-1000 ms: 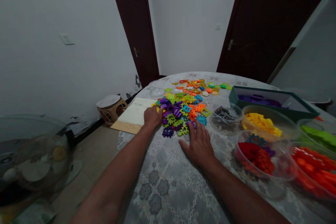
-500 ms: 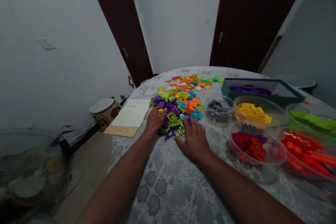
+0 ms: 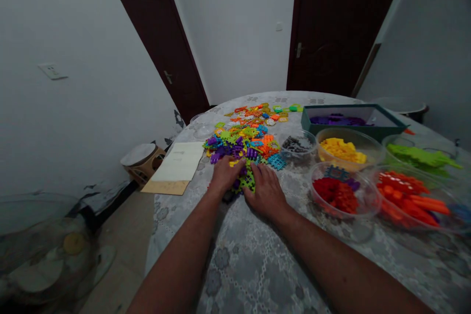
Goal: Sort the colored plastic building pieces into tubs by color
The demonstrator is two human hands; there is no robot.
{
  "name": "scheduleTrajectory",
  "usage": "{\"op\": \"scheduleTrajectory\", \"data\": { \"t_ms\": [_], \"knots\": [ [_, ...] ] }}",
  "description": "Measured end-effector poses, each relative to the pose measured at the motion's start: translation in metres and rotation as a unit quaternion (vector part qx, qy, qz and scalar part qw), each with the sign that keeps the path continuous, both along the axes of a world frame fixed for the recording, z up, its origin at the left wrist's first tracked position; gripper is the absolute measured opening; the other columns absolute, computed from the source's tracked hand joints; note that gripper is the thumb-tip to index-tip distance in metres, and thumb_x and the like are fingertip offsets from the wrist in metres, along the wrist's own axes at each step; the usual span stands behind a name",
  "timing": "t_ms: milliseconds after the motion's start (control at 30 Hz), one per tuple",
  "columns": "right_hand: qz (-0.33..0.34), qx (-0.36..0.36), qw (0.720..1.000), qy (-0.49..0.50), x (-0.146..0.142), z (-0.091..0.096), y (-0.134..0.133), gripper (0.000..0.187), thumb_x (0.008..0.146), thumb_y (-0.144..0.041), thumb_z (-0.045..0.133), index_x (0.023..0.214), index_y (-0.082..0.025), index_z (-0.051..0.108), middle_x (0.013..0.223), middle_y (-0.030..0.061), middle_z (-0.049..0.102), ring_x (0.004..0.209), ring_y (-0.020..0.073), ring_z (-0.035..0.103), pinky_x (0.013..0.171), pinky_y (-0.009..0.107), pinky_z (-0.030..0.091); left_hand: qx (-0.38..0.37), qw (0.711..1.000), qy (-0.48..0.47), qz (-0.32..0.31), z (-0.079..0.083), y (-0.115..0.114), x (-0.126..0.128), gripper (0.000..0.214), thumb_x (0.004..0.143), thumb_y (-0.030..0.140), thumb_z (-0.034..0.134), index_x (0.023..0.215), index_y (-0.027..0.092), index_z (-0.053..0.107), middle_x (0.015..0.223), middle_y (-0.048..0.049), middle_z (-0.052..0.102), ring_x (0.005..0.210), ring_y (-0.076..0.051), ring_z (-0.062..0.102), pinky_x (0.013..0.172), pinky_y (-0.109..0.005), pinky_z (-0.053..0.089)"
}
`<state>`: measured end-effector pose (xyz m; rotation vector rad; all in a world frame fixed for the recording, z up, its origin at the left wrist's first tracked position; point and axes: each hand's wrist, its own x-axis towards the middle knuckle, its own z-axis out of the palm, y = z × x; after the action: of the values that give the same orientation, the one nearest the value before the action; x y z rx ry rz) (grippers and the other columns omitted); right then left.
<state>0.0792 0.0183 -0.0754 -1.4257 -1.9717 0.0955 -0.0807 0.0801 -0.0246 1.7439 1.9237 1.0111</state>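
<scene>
A heap of small interlocking plastic pieces in purple, green, orange, yellow and blue lies on the patterned grey tablecloth. My left hand rests on the near left edge of the heap, fingers curled over purple and yellow pieces. My right hand lies beside it on the near edge, fingers bent over green pieces. The two hands nearly touch, cupping a small clump between them.
Clear bowls stand to the right: dark pieces, yellow pieces, red pieces, orange-red pieces, green pieces. A green box holds purple pieces. Papers overhang the table's left edge. A stool and a fan stand on the floor.
Both hands have drawn together and toward me, dragging a clump of pieces off the heap's near edge. The view has tilted down slightly.
</scene>
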Motion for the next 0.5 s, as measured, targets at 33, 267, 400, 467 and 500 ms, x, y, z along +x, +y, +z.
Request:
{"op": "scheduleTrajectory", "data": {
  "t_ms": [33, 267, 400, 467, 500],
  "knots": [
    [0.005, -0.002, 1.0, 0.004, 0.0, 0.001, 0.0, 0.071, 0.092, -0.036, 0.059, 0.157, -0.013, 0.041, 0.153, 0.0211, 0.051, 0.144, 0.0358, 0.043, 0.123, 0.056, 0.033, -0.003, 1.0, -0.003, -0.009, 0.0, -0.003, 0.005, 0.041, 0.086, 0.056, 0.072, 0.103, 0.019, 0.072, 0.105, -0.0132, 0.077, 0.099, -0.029, 0.071, 0.09, -0.038, 0.051],
    [0.029, -0.001, 0.998, 0.055, 0.003, 0.0, 0.005, 0.066, 0.087, -0.021, 0.053, 0.152, -0.01, 0.046, 0.148, 0.0193, 0.056, 0.14, 0.0313, 0.048, 0.121, 0.05, 0.039, -0.012, 0.999, -0.043, -0.004, 0.003, -0.019, 0.032, 0.029, 0.088, 0.048, 0.07, 0.097, 0.021, 0.071, 0.102, -0.0116, 0.075, 0.096, -0.027, 0.069, 0.087, -0.036, 0.047],
    [0.039, 0.0, 0.993, 0.114, 0.007, -0.001, 0.009, 0.064, 0.082, -0.015, 0.051, 0.146, -0.012, 0.051, 0.14, 0.0179, 0.061, 0.133, 0.0296, 0.054, 0.117, 0.047, 0.044, -0.003, 0.998, -0.06, -0.011, 0.003, -0.025, 0.043, 0.026, 0.09, 0.048, 0.067, 0.088, 0.023, 0.068, 0.09, -0.0078, 0.073, 0.086, -0.025, 0.066, 0.081, -0.035, 0.047],
    [0.041, -0.01, 0.988, 0.152, 0.009, 0.001, 0.011, 0.061, 0.081, -0.014, 0.048, 0.142, -0.013, 0.054, 0.135, 0.0166, 0.064, 0.13, 0.0283, 0.057, 0.116, 0.045, 0.046, 0.004, 0.998, -0.068, -0.002, 0.003, -0.028, 0.048, 0.025, 0.089, 0.048, 0.069, 0.089, 0.023, 0.067, 0.092, -0.0083, 0.072, 0.088, -0.025, 0.066, 0.084, -0.036, 0.047],
    [0.041, -0.014, 0.984, 0.172, 0.01, 0.002, 0.011, 0.061, 0.081, -0.013, 0.047, 0.141, -0.013, 0.055, 0.134, 0.0162, 0.065, 0.129, 0.0276, 0.058, 0.116, 0.043, 0.046, 0.01, 0.997, -0.081, 0.0, 0.003, -0.03, 0.051, 0.024, 0.088, 0.046, 0.07, 0.091, 0.023, 0.068, 0.094, -0.0088, 0.072, 0.091, -0.026, 0.066, 0.086, -0.037, 0.047]
  ]
}}
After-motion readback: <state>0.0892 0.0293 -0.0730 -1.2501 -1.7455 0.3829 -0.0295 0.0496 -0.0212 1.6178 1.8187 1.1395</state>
